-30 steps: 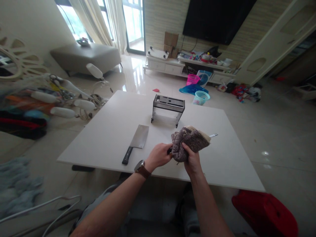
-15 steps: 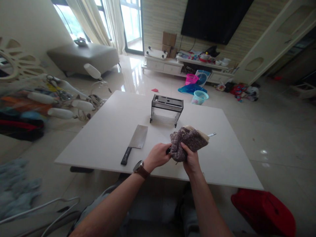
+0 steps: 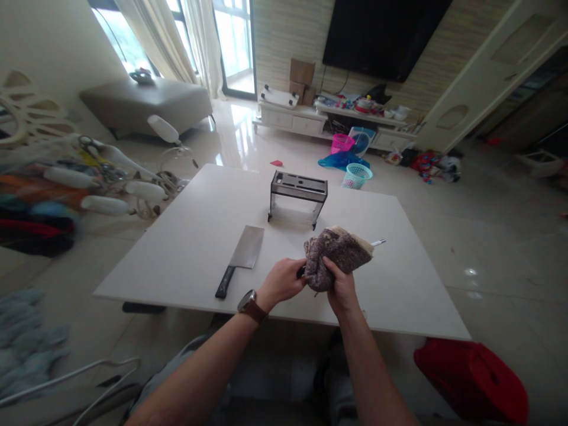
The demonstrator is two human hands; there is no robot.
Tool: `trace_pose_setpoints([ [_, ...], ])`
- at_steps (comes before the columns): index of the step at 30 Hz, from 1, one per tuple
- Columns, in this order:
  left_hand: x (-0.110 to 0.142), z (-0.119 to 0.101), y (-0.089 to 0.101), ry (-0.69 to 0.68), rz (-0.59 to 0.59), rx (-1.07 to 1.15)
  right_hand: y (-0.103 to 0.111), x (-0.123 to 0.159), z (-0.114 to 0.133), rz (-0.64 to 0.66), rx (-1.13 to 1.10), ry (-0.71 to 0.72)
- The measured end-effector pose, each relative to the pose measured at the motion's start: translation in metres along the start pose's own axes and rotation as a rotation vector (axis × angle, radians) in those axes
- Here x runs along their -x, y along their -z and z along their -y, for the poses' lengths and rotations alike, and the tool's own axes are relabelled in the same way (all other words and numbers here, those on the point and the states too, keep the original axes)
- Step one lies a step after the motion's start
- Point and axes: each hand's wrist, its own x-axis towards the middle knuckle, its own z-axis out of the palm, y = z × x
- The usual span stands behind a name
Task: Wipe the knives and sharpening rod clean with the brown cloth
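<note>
The left grip (image 3: 281, 281) is closed around a dark handle (image 3: 301, 271), of which only a small part shows. The right grip (image 3: 343, 289) is clamped on a brown towel (image 3: 341, 253), thumb on top. The towel is bunched beside the handle and held over the near side of the bench (image 3: 168, 254). A slim pale tip (image 3: 378, 242) projects from the towel's right end; it probably belongs to the same implement, likely a knife, but the covered length cannot be identified.

Step in hand, as judged: wiping the covered implement. The next stroke calls for a steady handle and fingers kept behind the cloth.

Left of the towel, a cleaver (image 3: 247, 247) lies flat. Beyond the towel, a slotted knife block (image 3: 299, 184) stands upright.
</note>
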Motion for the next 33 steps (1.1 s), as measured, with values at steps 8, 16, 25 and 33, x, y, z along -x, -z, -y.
trace_pose_setpoints([
  [8,-0.0002,-0.0004,-0.0001,0.005,0.003,0.001,-0.0006,0.0016,0.0017,-0.014,-0.033,-0.02],
  [16,-0.0001,0.0,-0.0006,0.0,0.009,0.004,-0.0008,0.0009,0.0014,-0.009,-0.006,-0.012],
  [25,0.0,0.0001,-0.0006,0.0,0.004,0.0,-0.0007,0.0016,0.0014,-0.013,-0.029,-0.024],
  [33,0.0,-0.001,0.0001,0.002,0.009,0.007,0.0006,0.0006,-0.0005,-0.024,-0.001,0.007],
])
